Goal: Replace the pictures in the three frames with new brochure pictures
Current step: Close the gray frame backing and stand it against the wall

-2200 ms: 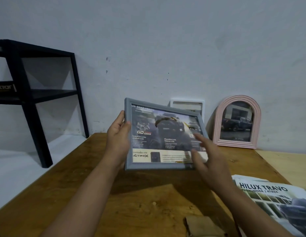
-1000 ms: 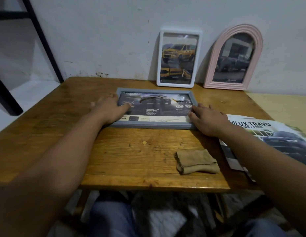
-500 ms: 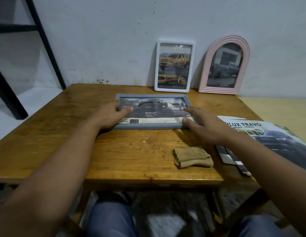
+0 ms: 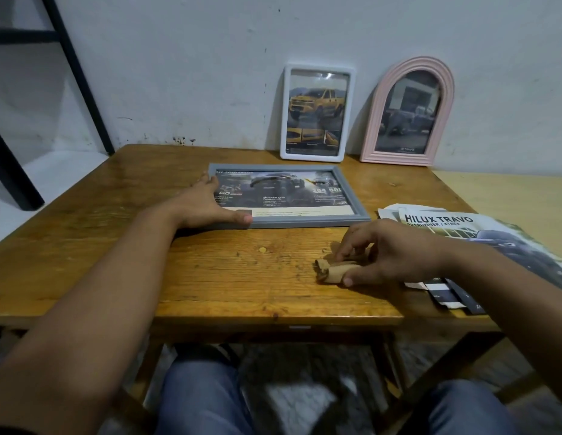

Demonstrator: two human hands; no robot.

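A grey frame (image 4: pixel 304 221) with a dark truck brochure picture lies flat on the wooden table (image 4: pixel 116 246). My left hand (image 4: pixel 207 207) rests flat on the frame's left edge, fingers spread. My right hand (image 4: pixel 386 252) grips a folded tan cloth (image 4: pixel 330 270) on the table in front of the frame. A white frame (image 4: pixel 319 109) with a yellow truck picture and a pink arched frame (image 4: pixel 410 113) with a dark truck picture lean on the wall behind. A Hilux Travo brochure (image 4: pixel 461 227) lies at the right.
Loose brochure scraps (image 4: pixel 442 293) lie under the brochure near the table's front right edge. A black metal shelf (image 4: pixel 72 64) stands at the left by the wall. A lighter wooden surface (image 4: pixel 508 196) adjoins the table on the right. My knees show below the table edge.
The grey frame was lowered from the air onto the table. My right hand then left the frame's right edge and took hold of the tan cloth; my left hand stayed on the frame.
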